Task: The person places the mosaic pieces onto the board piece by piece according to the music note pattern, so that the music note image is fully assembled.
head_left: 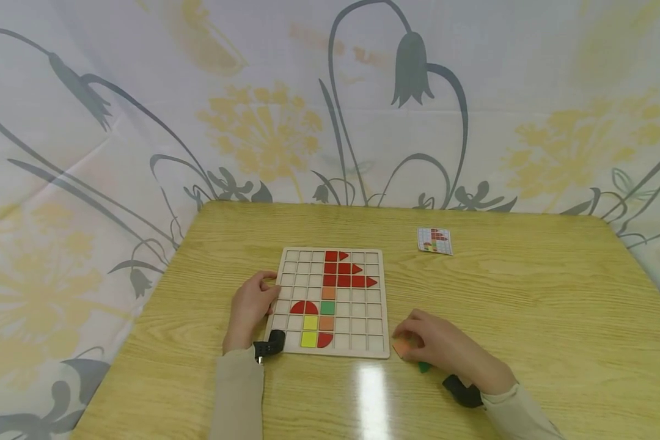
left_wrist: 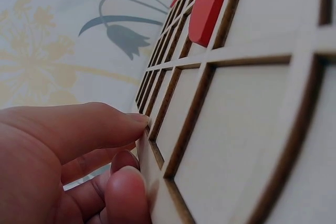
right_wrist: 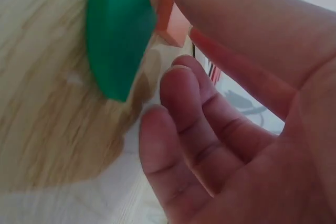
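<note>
A wooden grid board [head_left: 363, 333] lies mid-table. Red squares and triangles [head_left: 357, 281] form rows in its upper part; below them sit orange and green squares, yellow squares [head_left: 310, 330] and red quarter-round tiles [head_left: 325, 340]. At the board's left edge, my left hand [head_left: 251, 305] touches the rim with its fingertips [left_wrist: 137, 121], the other fingers loosely bent beside it. Right of the board, my right hand [head_left: 437, 342] pinches an orange square tile [head_left: 401, 348] between thumb and index finger. Its other fingers are bent. Next to it on the table is a green curved tile [right_wrist: 118, 35].
A small printed card [head_left: 434, 241] with a coloured grid pattern lies beyond the board to the right. Behind the wooden table [head_left: 528, 275] hangs a flower-patterned cloth [head_left: 286, 140]. Black camera mounts [head_left: 462, 391] sit at both wrists.
</note>
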The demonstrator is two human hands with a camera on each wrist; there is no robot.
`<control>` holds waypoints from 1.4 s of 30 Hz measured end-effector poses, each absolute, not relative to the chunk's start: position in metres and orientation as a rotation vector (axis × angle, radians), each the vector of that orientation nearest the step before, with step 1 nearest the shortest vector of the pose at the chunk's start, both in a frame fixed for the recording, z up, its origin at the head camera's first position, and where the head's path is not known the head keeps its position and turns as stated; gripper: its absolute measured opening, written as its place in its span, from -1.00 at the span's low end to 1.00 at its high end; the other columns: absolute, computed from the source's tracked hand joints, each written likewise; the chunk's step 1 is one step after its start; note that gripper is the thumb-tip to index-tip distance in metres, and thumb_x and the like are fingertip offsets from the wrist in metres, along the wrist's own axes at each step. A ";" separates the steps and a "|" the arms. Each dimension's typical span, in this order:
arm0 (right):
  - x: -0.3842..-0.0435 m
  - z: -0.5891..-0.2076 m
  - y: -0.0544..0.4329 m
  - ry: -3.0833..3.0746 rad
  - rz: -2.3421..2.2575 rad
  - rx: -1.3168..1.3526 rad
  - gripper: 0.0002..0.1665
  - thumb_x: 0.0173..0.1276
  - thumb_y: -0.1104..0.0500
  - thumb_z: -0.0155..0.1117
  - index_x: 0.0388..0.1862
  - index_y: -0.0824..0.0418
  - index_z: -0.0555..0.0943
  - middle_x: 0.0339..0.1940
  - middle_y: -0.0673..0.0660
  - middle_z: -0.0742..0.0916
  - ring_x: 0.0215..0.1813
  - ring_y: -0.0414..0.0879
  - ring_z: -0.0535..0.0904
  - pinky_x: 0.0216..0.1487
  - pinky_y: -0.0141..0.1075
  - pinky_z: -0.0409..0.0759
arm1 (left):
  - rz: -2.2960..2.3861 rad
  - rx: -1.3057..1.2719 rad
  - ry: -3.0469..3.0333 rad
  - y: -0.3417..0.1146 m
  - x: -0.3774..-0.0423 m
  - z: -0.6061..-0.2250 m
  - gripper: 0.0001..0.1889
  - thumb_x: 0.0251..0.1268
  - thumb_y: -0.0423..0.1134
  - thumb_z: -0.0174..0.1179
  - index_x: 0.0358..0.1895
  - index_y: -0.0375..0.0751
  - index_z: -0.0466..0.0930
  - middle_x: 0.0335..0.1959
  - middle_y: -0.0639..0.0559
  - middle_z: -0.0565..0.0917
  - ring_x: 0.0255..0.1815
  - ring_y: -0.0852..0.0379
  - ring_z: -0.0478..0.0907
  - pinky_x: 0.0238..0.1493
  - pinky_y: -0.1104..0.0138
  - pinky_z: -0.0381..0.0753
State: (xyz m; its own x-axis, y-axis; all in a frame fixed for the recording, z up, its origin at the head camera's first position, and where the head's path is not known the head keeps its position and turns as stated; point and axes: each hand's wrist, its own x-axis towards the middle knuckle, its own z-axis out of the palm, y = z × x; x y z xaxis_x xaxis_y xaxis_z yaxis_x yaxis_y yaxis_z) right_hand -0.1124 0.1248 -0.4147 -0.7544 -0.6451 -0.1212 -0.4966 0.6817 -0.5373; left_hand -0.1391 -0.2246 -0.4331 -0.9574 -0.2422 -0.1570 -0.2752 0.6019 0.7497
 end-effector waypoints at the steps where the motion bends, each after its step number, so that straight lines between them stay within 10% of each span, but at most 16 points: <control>1: -0.112 -0.415 0.126 2.592 -0.693 -0.903 -0.68 0.07 0.08 0.34 -0.15 0.03 0.57 -0.34 -0.13 0.45 -0.41 -0.27 0.33 -0.42 -0.40 0.36 | 1.315 -0.450 2.772 -0.225 -0.139 -0.433 -0.65 0.19 -0.17 0.10 0.07 -0.07 0.44 -0.44 0.01 0.50 -0.73 0.14 0.46 -0.56 0.34 0.39; 21: -0.104 -0.421 0.123 2.599 -0.907 -0.822 -0.88 0.17 0.02 0.24 -0.35 -0.04 0.49 -0.55 -0.19 0.49 -0.51 -0.32 0.36 -0.49 -0.42 0.37 | 1.326 -0.451 2.757 -0.225 -0.136 -0.434 -0.64 0.19 -0.17 0.09 0.08 -0.07 0.44 -0.44 0.01 0.48 -0.74 0.15 0.45 -0.61 0.34 0.36; 42: -0.115 -0.404 0.047 2.614 -0.889 -1.117 -0.84 0.24 0.10 0.18 -0.21 0.06 0.60 -0.36 -0.20 0.58 -0.35 -0.35 0.44 -0.29 -0.40 0.45 | 1.347 -0.452 2.760 -0.226 -0.140 -0.435 -0.65 0.20 -0.16 0.10 0.07 -0.06 0.44 -0.43 0.00 0.49 -0.73 0.13 0.47 -0.63 0.34 0.39</control>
State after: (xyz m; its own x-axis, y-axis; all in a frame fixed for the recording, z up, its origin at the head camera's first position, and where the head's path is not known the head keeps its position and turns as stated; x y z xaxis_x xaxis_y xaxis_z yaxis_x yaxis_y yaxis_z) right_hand -0.1146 0.0470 -0.4041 -0.7074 -0.7022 0.0801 -0.6054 0.5435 -0.5815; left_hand -0.1399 -0.2259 -0.4348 -0.9569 -0.2427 -0.1598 -0.2752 0.5809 0.7660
